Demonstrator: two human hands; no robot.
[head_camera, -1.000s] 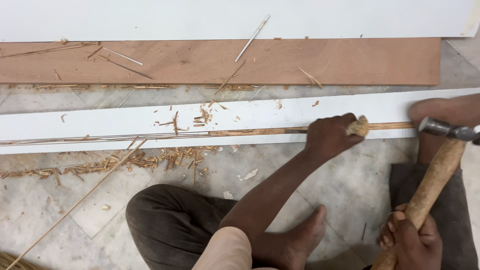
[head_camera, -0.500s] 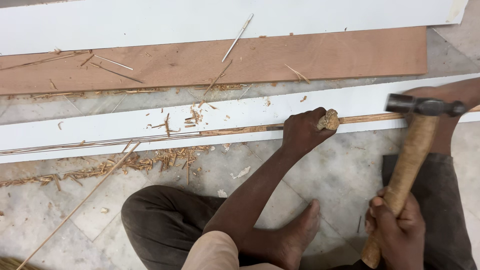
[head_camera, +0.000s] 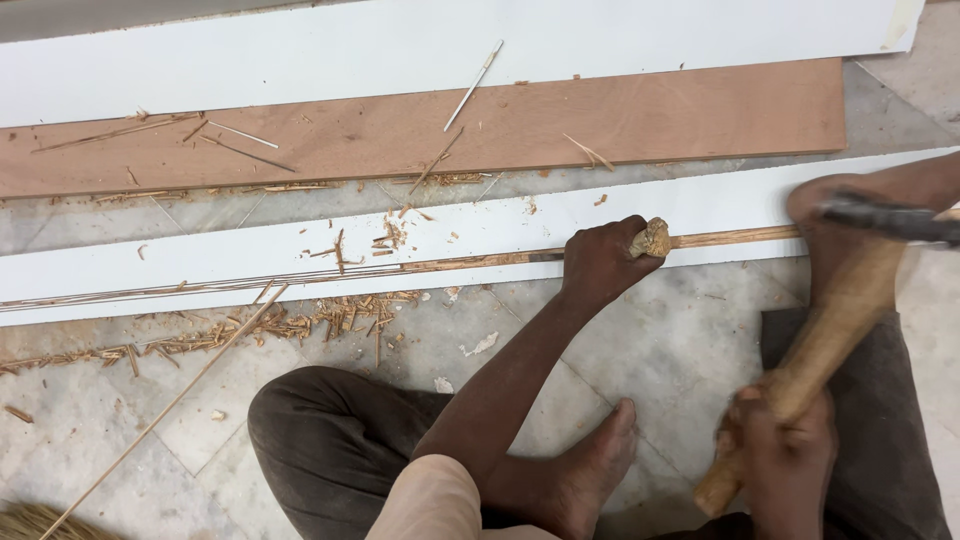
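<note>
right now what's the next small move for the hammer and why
Probably bring the hammer down onto the battered chisel butt. The right hand holds it raised and blurred just right of that butt, while the left hand grips the chisel set along the groove in the white board.

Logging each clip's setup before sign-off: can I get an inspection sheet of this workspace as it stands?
Surface: grey tiled floor, with the person seated on it.
Job's things: white board with a thin wooden strip along its edge; chisel handle; hammer, blurred.
Clutter: wood splinters on board and floor.
Hands: left hand grips the chisel handle; right hand grips the hammer.
Cables: nothing seen.
Surroundings: brown plank and a second white panel beyond.
</note>
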